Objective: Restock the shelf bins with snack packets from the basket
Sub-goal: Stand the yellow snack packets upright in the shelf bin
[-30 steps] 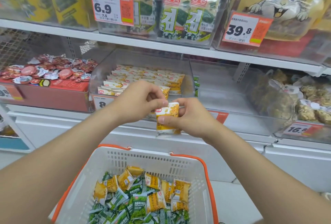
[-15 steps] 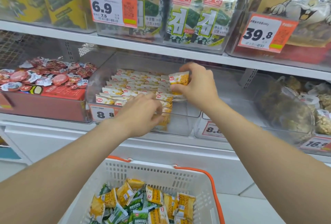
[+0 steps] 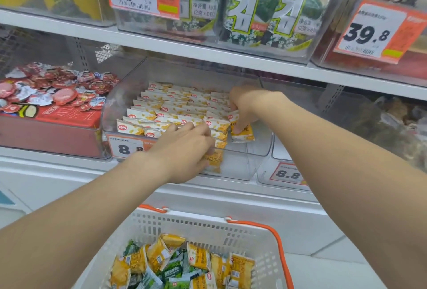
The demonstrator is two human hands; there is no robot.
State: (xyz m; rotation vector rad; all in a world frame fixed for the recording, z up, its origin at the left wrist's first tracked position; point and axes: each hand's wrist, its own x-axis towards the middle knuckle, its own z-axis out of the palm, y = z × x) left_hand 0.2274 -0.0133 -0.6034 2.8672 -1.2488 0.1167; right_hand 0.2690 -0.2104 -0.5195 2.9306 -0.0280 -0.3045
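A clear bin (image 3: pixel 242 166) is set on the middle shelf (image 3: pixel 69 157), and white-and-yellow packets (image 3: pixel 175 104) are stood in it in rows from its back wall to its front wall. The right hand (image 3: pixel 245 106) is placed in the bin's right end, palm down, and a packet (image 3: pixel 243 133) is pinched by its top between curled fingers and thumb. That packet is held upright, just beside the right end of the front rows, near the bin's front right corner. The left hand (image 3: pixel 184 150) is laid over the front wall, its fingers (image 3: pixel 191 127) only slightly bent and rested on the tops of the front-row packets; whether one is gripped under it cannot be told. A price tag (image 3: pixel 126 148) on the front wall is partly covered by the left wrist. Below the shelf edge a white basket (image 3: pixel 196 224) with orange handles is seen, and a heap (image 3: pixel 198 257) of yellow and green packets is held in it. Red-lidded cups (image 3: pixel 64 94) are piled to the bin's left, and seaweed packs (image 3: pixel 265 11) are stood on the shelf above.
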